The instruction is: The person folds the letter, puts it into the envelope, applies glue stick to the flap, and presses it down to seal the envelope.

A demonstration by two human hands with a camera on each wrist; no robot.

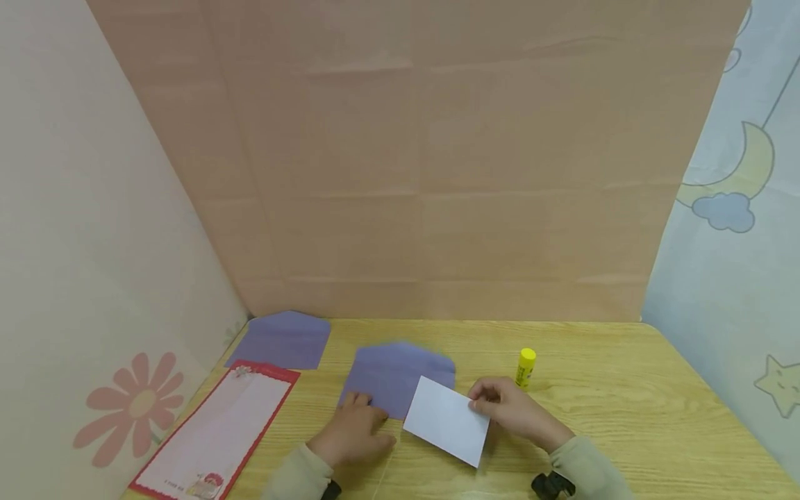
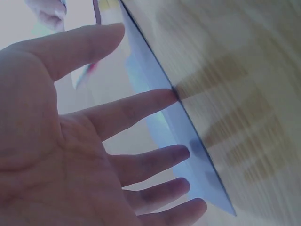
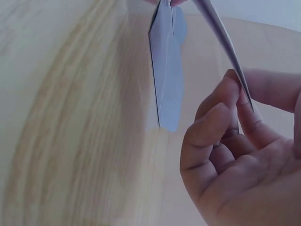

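The white card point(image 1: 445, 420) is showing smooth, matt paper; the purple envelopes point(image 1: 390, 371) are looking like matt paper; the red-bordered sheet point(image 1: 215, 430) is appearing papery; the yellow tube point(image 1: 526, 364) is looking like glossy plastic; the desk point(image 1: 625, 410) is displaying wood grain; the brown backdrop point(image 1: 437, 173) is hanging creased and matt; the sleeves point(image 1: 590, 472) are looking like cloth.

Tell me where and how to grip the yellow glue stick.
Pinch the yellow glue stick round its middle, coming from the right, the side away from the white card. It stands upright and slim, so thumb and fingers should close easily on its sides. The nearer right hand must probably free the card first.
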